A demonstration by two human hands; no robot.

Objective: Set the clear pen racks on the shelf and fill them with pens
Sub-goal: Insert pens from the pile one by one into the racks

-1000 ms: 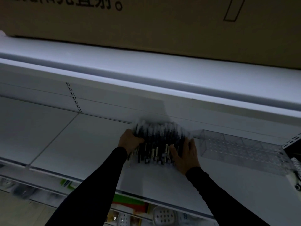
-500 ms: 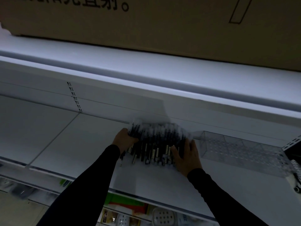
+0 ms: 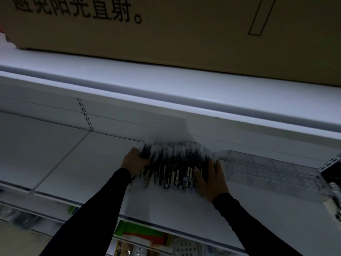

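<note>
A clear pen rack packed with several black pens [image 3: 175,163] sits on the white shelf [image 3: 77,163], blurred by motion. My left hand [image 3: 133,161] grips its left end, fingers curled round the corner. Against the rack's right end lies my right hand [image 3: 211,179], fingers fairly straight and pressing on it. A second clear pen rack [image 3: 273,170], with no pens in it, stands on the shelf just to the right, almost touching the filled one.
A large cardboard box [image 3: 184,30] rests on the top shelf above. The shelf's bracket and dark items [image 3: 332,182] lie at the far right. Coloured goods [image 3: 140,235] fill the shelf below. Bare shelf surface stretches to the left.
The filled rack and both hands have shifted slightly left along the shelf, leaving a small gap to the second rack. Both hands keep their hold on it.
</note>
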